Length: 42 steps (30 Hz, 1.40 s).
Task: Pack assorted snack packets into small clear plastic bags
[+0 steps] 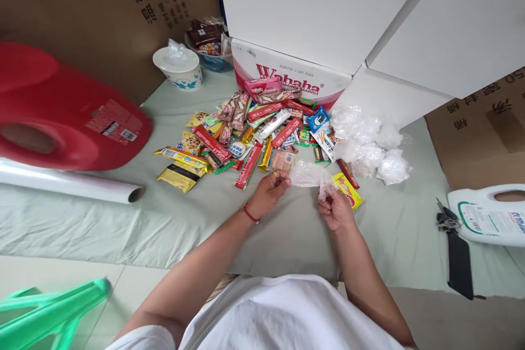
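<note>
A clear plastic bag (307, 173) is stretched between my two hands, just in front of a pile of wrapped snacks (250, 131). My left hand (268, 194) pinches its left end; a red cord circles that wrist. The right end is gripped by my right hand (337, 209), with the fingers curled in. Close to my right hand lies a yellow snack packet (348, 190), partly behind the fingers. A pinkish packet (282, 161) with a barcode rests just beyond my left hand. Right of the pile sit several crumpled clear plastic bundles (367, 145).
On the left are a red jug (69, 115) and a roll of clear film (69, 180). Behind stand a paper tub (179, 68), a bowl of snacks (209, 44) and a Wahaha carton (291, 74). Keys (448, 220), a black phone (459, 265) and a white bottle (490, 216) are right.
</note>
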Motion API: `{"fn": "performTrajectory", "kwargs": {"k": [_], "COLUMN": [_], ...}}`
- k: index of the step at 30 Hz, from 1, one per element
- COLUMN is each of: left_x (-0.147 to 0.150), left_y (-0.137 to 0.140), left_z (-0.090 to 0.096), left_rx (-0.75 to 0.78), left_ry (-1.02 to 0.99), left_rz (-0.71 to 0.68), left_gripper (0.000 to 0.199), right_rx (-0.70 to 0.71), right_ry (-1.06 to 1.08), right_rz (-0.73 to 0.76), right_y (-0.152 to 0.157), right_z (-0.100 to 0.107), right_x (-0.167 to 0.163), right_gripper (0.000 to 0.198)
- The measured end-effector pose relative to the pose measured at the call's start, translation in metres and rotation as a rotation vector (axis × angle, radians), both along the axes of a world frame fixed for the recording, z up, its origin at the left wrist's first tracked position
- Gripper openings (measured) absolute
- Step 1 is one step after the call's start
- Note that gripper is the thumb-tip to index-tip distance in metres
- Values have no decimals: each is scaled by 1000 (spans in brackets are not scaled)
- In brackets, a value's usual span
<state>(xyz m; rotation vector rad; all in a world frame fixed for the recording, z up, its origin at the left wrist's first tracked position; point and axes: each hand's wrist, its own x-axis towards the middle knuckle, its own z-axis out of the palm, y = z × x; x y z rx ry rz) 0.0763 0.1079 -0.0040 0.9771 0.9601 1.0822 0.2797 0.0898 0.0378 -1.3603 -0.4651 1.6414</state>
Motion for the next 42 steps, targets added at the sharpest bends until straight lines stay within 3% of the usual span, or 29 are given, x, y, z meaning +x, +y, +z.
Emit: {"fn": "performTrajectory", "kwargs": {"k": [4,6,8,10,13,15,17,21,23,27,31,34,38,42], "left_x": [-1,-1,-3,-6,-9,-8,-6,-3,-1,1,6,9,12,13], "left_y": [6,8,9,11,12,12,10,7,7,10,10,4,-1,2], "left_z": [7,10,10,9,7,7,8,10,10,7,5,5,5,1], "left_rx": [-110,-184,-255,-306,-306,-297,-269,-144,-88,-26,20,50,55,5], "left_ry": [-321,-458,-530,-567,-551,-535,-488,-317,-259,-208,-157,-99,-108,-157], "left_rz": [69,64,40,27,9,-13,-54,-169,-181,-152,0,-61,-203,-68], "left_gripper": [34,36,38,38,36,35,34,34,35,38,45,44,49,49], "right_rx": [-46,-53,-20,67,229,282,279,141,107,135,224,265,235,225], "right_ry": [236,228,64,-184,-409,-442,-442,-274,-216,-236,-355,-452,-349,-194], "right_rz": [240,294,228,64,-150,-145,-32,379,469,327,59,-93,63,145], "right_y": [3,0,-3,-3,3,11,18,19,12,3,7,11,8,5], "right_z": [5,5,3,2,6,12,17,22,21,16,15,16,17,20], "right_x": [10,12,13,17,29,36,36,22,13,7,10,0,-32,-44], "right_gripper": [41,42,41,41,45,48,51,53,47,44,47,49,45,41]}}
